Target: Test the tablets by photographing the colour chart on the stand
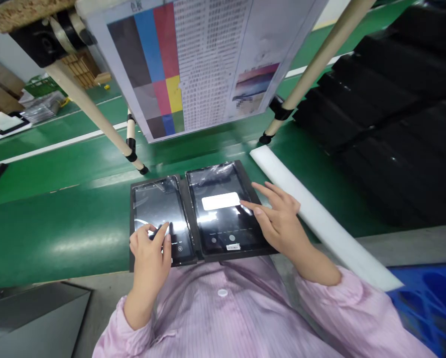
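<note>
Two dark tablets lie side by side in shallow black trays at the front edge of the green bench. My left hand (pixel 150 251) is over the lower part of the left tablet (pixel 158 199), index finger and thumb stretched toward its screen, the other fingers partly curled. On the right tablet (pixel 223 223) a white pop-up box is lit. My right hand (pixel 278 216) comes in from the right with its fingers spread, and the index fingertip is at the right end of that box. Neither hand shows anything held. Clear film with glare covers both screens.
A printed colour chart (pixel 208 64) hangs behind the tablets on a frame of cream pipes (pixel 92 112). A long white foam strip (pixel 320 214) lies to the right, before stacked black trays (pixel 394 99). A blue crate (pixel 432 303) is at lower right. The green bench (pixel 58 223) extends left.
</note>
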Motion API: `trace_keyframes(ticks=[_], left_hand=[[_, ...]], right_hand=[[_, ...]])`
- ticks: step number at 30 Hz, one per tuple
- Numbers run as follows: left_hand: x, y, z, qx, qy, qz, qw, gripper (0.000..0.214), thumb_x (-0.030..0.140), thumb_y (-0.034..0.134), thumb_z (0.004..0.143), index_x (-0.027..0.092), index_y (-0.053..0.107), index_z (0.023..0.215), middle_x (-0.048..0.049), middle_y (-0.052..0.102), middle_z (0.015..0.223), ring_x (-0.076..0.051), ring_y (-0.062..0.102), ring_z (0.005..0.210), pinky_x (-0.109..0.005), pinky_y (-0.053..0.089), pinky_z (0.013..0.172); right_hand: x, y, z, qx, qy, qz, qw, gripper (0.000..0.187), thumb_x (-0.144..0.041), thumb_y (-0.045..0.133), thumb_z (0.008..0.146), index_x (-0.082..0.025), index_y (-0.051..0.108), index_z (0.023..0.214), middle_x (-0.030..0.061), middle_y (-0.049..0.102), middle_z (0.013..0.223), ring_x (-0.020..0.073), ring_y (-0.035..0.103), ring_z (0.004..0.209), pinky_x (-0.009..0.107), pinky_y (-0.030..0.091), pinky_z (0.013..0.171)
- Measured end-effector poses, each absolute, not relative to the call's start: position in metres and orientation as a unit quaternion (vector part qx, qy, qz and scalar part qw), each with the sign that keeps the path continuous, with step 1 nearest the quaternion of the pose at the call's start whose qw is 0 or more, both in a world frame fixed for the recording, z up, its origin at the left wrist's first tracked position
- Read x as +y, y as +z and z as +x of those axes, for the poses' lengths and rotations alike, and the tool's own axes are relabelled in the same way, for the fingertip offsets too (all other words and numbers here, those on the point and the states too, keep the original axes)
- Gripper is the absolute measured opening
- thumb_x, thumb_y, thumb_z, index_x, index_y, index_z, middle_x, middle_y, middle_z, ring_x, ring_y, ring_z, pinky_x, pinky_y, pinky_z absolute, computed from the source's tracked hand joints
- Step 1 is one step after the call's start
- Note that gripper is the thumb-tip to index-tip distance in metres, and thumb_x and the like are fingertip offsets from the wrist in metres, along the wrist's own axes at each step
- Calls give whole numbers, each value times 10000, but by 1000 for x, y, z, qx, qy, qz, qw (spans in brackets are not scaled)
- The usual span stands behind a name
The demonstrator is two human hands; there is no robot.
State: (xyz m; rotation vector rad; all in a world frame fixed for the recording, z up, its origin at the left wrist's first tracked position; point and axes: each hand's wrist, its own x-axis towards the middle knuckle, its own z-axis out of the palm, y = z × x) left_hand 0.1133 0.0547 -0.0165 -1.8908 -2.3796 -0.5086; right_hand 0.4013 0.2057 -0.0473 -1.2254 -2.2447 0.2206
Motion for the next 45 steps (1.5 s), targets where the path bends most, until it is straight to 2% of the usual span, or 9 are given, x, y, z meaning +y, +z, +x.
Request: trace_keyframes(ticks=[7, 15, 18, 23, 26, 30, 35, 39, 45], left_hand=[[61, -13, 119, -792, -153, -591, 10, 342, 234, 510, 977, 281, 709, 1251, -136, 480, 1176, -305, 457, 1105, -515, 427, 958], [70, -10, 123, -794, -117, -597, 6, 370, 276, 556, 968, 274, 646, 1327, -148, 509, 1190, -319, 485, 1096, -519, 452, 919], [57, -4, 116, -770, -126, -625, -27, 528, 403, 639, 930, 245, 544, 1424, -169, 492, 1301, -351, 464, 1227, -566, 425, 1010], [32, -18, 105, -690, -64, -717, -76, 940, 621, 786, 755, 291, 381, 1537, -148, 317, 1620, -435, 222, 1502, -643, 318, 1139], [26, -37, 102, -685, -41, -726, -40, 904, 657, 735, 788, 333, 367, 1549, -97, 358, 1625, -425, 247, 1507, -641, 299, 1161], [23, -51, 96, -681, -43, -731, -6, 819, 760, 535, 851, 367, 363, 1549, -28, 408, 1608, -372, 308, 1496, -608, 281, 1189], [21, -54, 86, -667, -54, -743, 11, 805, 804, 435, 865, 380, 364, 1546, -3, 420, 1602, -340, 329, 1493, -575, 262, 1202], [20, -56, 79, -652, -74, -754, 16, 791, 797, 419, 879, 371, 371, 1544, -4, 447, 1585, -314, 343, 1487, -557, 244, 1217], [19, -55, 73, -658, -36, -752, 25, 725, 773, 410, 895, 436, 349, 1534, 30, 429, 1594, -422, 254, 1505, -757, 294, 1106]], right_hand=[[209, -47, 401, -825, 91, -456, 321, 498, -369, 299, 1055, -239, 777, 1099, 112, 524, 1435, 348, 484, 1334, 589, 367, 1067], [217, -53, 404, -807, 137, -486, 307, 634, -503, 238, 1047, -148, 758, 1124, 173, 551, 1387, 351, 560, 1258, 565, 455, 1019], [218, -52, 398, -839, 121, -450, 282, 582, -517, 285, 1045, -170, 731, 1181, 170, 538, 1401, 340, 577, 1230, 539, 482, 974], [202, -41, 356, -946, 101, -220, 216, 400, -419, 405, 1037, -276, 635, 1331, 89, 487, 1482, 289, 530, 1298, 510, 444, 1022], [187, -45, 328, -969, 85, -143, 184, 337, -345, 446, 1019, -261, 644, 1279, 57, 528, 1451, 274, 485, 1351, 533, 374, 1090], [180, -63, 322, -970, 75, -135, 185, 297, -412, 479, 1006, -215, 668, 1123, 64, 594, 1366, 277, 466, 1364, 557, 309, 1120], [185, -73, 335, -976, 32, -101, 188, 433, -541, 634, 885, -198, 658, 1147, 96, 569, 1391, 322, 459, 1355, 568, 277, 1131], [187, -68, 333, -975, 21, -90, 200, 462, -581, 623, 881, -192, 666, 1127, 98, 591, 1361, 328, 492, 1318, 553, 283, 1121], [191, -66, 330, -965, -11, -56, 255, 451, -605, 530, 926, -211, 668, 1096, 77, 610, 1339, 309, 545, 1253, 516, 349, 1040]])
